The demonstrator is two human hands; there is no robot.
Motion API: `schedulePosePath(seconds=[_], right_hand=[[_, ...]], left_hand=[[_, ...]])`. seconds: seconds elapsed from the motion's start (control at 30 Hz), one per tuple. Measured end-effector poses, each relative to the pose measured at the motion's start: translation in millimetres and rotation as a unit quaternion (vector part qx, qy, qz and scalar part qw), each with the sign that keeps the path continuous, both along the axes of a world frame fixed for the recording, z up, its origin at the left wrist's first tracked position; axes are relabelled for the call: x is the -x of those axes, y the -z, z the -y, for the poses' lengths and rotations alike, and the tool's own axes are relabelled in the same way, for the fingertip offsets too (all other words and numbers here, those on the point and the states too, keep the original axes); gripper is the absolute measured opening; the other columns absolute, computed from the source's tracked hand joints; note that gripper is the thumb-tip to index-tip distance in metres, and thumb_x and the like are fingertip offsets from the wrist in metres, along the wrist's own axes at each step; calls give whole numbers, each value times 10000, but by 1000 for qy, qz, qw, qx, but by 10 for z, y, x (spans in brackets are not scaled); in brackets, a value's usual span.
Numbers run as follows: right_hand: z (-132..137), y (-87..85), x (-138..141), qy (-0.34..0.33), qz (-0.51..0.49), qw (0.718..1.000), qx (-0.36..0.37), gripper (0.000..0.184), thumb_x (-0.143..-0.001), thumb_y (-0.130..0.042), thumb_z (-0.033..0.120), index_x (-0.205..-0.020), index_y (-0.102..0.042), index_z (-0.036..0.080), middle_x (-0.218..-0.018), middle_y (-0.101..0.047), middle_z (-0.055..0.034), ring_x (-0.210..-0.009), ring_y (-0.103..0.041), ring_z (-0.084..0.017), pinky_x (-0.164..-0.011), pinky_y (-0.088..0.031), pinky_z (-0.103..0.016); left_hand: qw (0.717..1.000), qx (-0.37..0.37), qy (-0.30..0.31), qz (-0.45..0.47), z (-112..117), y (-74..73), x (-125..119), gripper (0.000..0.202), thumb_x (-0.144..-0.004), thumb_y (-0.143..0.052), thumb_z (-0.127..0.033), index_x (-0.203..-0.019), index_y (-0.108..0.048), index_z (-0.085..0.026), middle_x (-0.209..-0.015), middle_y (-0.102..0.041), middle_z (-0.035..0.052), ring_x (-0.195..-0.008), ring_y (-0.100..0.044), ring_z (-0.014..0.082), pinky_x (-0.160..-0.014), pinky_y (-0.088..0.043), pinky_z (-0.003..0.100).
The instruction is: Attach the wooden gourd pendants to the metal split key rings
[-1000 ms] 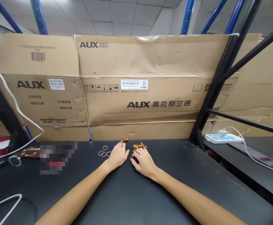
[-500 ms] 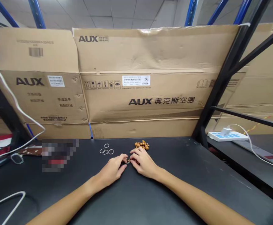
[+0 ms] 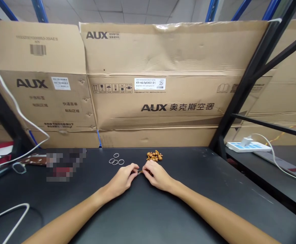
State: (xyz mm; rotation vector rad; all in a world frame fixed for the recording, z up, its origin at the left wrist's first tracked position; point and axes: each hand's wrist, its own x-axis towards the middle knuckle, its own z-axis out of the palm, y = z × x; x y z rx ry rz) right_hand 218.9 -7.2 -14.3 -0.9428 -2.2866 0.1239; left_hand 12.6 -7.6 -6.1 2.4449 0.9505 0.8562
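Observation:
My left hand (image 3: 122, 178) and my right hand (image 3: 156, 174) meet at the middle of the black table (image 3: 148, 217), fingertips pinched together around a small metal ring (image 3: 139, 172) held between them. It is too small to tell whether anything is on the ring. Just behind my right hand lies a little heap of small brown wooden charms (image 3: 154, 156). Several loose metal rings (image 3: 116, 160) lie on the table behind my left hand. Both forearms rest on the tabletop.
Big AUX cardboard boxes (image 3: 160, 81) wall off the back of the table. A black rack post (image 3: 241, 88) slants up at the right, with a white power strip (image 3: 248, 146) and cable beyond it. A white cable (image 3: 8, 211) lies at the near left.
Both hands drew back from the heap of charms and the rings toward me and came together. They now pinch a small ring between them.

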Motion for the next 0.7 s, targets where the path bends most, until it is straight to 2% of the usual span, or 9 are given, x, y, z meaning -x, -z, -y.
schedulePosePath(seconds=[0.23,0.37,0.53,0.7], right_hand=[[50,10,49,-37,-7,999,12,149,-926,-422,175,-838,-541,190,-817,-557,-44,-756,-494,-167,-702,-437,-281],[58,18,62,-55,-15,998,13,159,-943,-407,184,-860,-543,188,-838,-564,-54,-776,-498,-173,-723,-444,-296],[50,12,51,-67,-8,998,12,185,-953,-390,187,-857,-548,192,-833,-561,-55,-772,-493,-177,-724,-443,-302],[48,5,54,-72,-11,997,8,188,-952,-390,183,-878,-563,191,-859,-578,-61,-789,-497,-180,-742,-443,-309]], left_hand=[[1000,-25,-13,-13,-40,64,19,181,-930,-448,-215,-1085,-540,-208,-913,-638,38,-832,-609,169,-784,-479,288],[997,-57,2,-47,-18,28,7,242,-955,-388,-207,-1139,-545,-217,-930,-595,48,-875,-555,183,-809,-465,311],[996,-45,20,-72,-2,-20,3,241,-963,-364,-231,-975,-604,-208,-917,-507,39,-821,-524,161,-777,-467,290],[998,-43,24,-49,-10,2,22,163,-947,-443,-305,-959,-563,-195,-991,-503,44,-866,-542,163,-826,-468,301]])
